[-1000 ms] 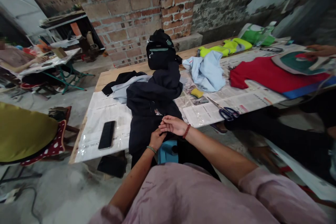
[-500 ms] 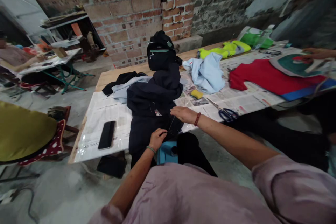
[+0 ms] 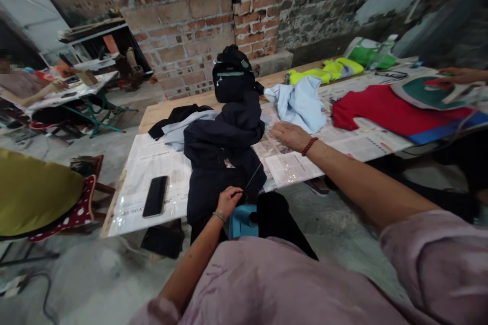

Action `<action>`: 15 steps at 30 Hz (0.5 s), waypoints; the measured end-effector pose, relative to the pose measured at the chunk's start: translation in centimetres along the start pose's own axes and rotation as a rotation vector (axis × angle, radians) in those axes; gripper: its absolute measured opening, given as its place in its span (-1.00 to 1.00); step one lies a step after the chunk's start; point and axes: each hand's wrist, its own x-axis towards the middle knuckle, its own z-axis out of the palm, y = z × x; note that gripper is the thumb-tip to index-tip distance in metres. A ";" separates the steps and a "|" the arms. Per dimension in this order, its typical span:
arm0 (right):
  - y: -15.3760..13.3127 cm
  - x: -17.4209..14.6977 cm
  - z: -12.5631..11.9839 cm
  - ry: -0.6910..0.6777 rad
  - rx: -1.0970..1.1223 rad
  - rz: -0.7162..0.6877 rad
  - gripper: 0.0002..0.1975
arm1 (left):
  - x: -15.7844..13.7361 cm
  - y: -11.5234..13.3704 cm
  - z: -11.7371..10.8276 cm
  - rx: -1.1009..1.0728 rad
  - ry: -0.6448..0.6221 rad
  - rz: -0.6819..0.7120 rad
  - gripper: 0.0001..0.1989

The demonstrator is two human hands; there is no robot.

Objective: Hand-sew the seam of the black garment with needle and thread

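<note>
A dark navy garment (image 3: 213,180) hangs over the front edge of the table. My left hand (image 3: 227,202) is closed in a pinch on its lower right edge, by my lap. From there a thin thread (image 3: 253,176) slants up and right towards my right hand (image 3: 288,134), which is raised over the table with its fingers pressed together. The thread fades from sight before reaching those fingers, and I cannot make out a needle.
A phone (image 3: 155,196) lies left on the newspaper-covered table (image 3: 131,183). Behind the garment stands a black bag (image 3: 233,78). A light blue cloth (image 3: 301,104) and a red garment (image 3: 369,109) lie rightward. Another person's hand (image 3: 459,76) rests at far right.
My right hand has moved up and right, away from my left hand, with more thread showing between them. My right hand and forearm now cover the yellow sponge and scissors. My left hand stays put.
</note>
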 end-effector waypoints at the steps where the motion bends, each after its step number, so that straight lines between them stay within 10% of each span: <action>1: 0.5 0.0 -0.2 0.007 -0.013 0.009 -0.75 | 0.0 0.0 0.0 0.000 0.001 0.001 -0.88; 15: 6.5 -1.7 -3.9 -0.060 -0.248 0.208 -0.73 | 0.0 -0.2 0.0 0.012 -0.016 0.017 -0.87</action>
